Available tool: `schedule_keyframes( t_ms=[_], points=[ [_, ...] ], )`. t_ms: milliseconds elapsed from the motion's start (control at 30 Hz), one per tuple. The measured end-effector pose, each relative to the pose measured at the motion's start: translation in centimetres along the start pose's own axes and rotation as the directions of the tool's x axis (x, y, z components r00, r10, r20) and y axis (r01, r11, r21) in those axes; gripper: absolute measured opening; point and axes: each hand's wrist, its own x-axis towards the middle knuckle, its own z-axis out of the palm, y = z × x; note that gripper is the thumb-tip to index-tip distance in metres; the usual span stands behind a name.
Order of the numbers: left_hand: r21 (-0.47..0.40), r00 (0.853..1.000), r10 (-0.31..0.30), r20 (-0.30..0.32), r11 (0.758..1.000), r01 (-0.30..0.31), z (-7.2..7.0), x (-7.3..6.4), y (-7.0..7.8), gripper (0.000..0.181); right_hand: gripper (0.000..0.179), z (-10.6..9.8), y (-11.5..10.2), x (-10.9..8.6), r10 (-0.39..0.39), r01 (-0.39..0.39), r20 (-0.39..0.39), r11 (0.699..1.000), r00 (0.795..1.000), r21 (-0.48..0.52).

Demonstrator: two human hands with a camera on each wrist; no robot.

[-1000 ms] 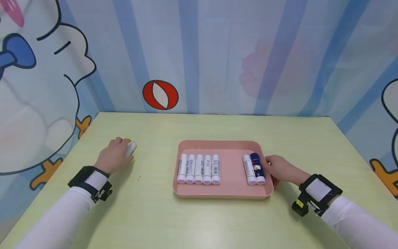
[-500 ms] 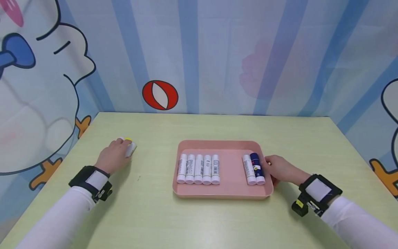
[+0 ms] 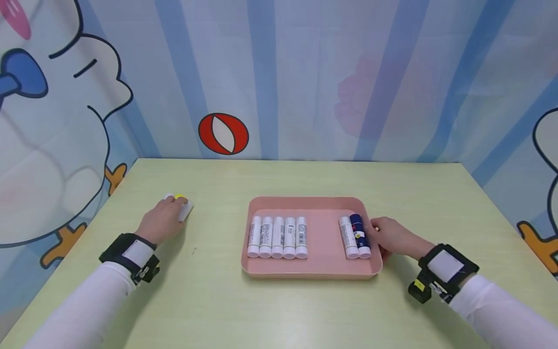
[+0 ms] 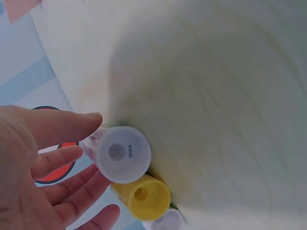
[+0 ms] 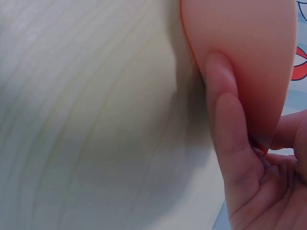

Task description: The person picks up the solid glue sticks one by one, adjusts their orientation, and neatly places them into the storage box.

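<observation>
In the head view, my left hand [image 3: 162, 220] is at a white glue stick [image 3: 186, 211] on the left of the table. Its thumb and fingers lie along opposite sides of that stick [image 4: 123, 154] in the left wrist view. A yellow glue stick [image 4: 148, 197] and a second white one [image 4: 165, 219] lie in line beside it. My right hand [image 3: 395, 236] grips the right wall of a pink tray [image 3: 323, 271], fingers on the outside in the right wrist view. Inside the tray, several white glue sticks [image 3: 278, 237] lie side by side at the left.
At the tray's right end lie a white glue stick [image 3: 349, 237] and a navy one [image 3: 360, 236]. The pale wooden table [image 3: 279, 315] meets a printed blue striped curtain [image 3: 296, 87] at its far edge.
My left hand has shifted slightly to the right with the white glue stick, and more of the yellow one shows. My right hand and the tray hold nearly the same position.
</observation>
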Motion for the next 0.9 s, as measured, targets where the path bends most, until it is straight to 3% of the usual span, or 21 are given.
schedule_keyframes(
  t_ms=[300, 500, 900],
  points=[
    [-0.002, 0.999, -0.041, 0.028, 0.999, 0.041, 0.5, 0.2, -0.2, 0.048, 0.043, -0.1, 0.1, 0.1, 0.000, 0.000, 0.005, 1.000, 1.000, -0.003],
    [0.008, 0.999, -0.026, 0.027, 1.000, 0.026, 0.5, 0.5, 0.3, 0.046, 0.043, 0.0, 0.1, 0.1, 0.003, -0.003, 0.004, 1.000, 1.000, -0.005],
    [0.015, 0.997, -0.058, 0.053, 0.998, 0.057, 0.3, 1.2, 1.0, 0.015, 0.042, 0.0, 0.0, 0.1, 0.006, -0.006, 0.002, 1.000, 1.000, -0.003]
  ],
)
